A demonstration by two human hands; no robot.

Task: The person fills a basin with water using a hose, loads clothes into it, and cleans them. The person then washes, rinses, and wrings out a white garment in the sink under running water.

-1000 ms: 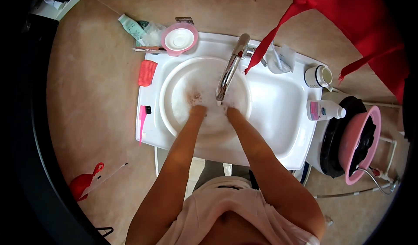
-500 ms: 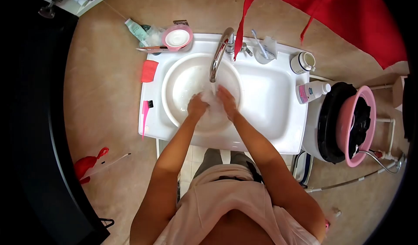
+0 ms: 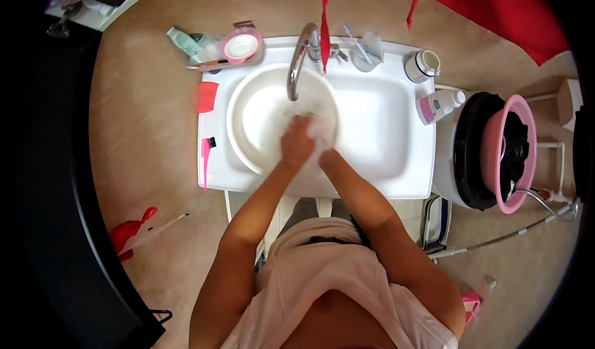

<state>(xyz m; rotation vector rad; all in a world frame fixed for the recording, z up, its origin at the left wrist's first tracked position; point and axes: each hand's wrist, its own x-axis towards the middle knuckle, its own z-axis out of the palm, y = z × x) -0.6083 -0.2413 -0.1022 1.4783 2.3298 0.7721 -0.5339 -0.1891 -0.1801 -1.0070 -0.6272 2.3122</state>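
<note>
A round white basin (image 3: 243,144) rests on the left side of the sink, and both my hands are in it. Between them is a pale, wet-looking cloth (image 3: 320,129), blurred by motion. My left hand (image 3: 297,141) reaches to the middle of the basin, its fingers curled against the cloth. Close to the basin's right front rim, my right hand (image 3: 326,157) bends down at the wrist; its fingers are hidden behind the cloth and rim. The curved chrome faucet (image 3: 295,70) hangs over the basin, just beyond my left hand.
On the sink's left ledge lie a pink tint brush (image 3: 206,157) and a red cloth (image 3: 207,97). A pink-rimmed bowl (image 3: 242,44) stands behind. Along the right side are a mug (image 3: 423,67) and a white bottle (image 3: 439,106). Further right, a pink basin (image 3: 527,110) holds dark fabric.
My left hand has moved right and towards the far side, across the cloth. My right hand has drawn down towards the near rim. The water stream seen before no longer shows clearly.
</note>
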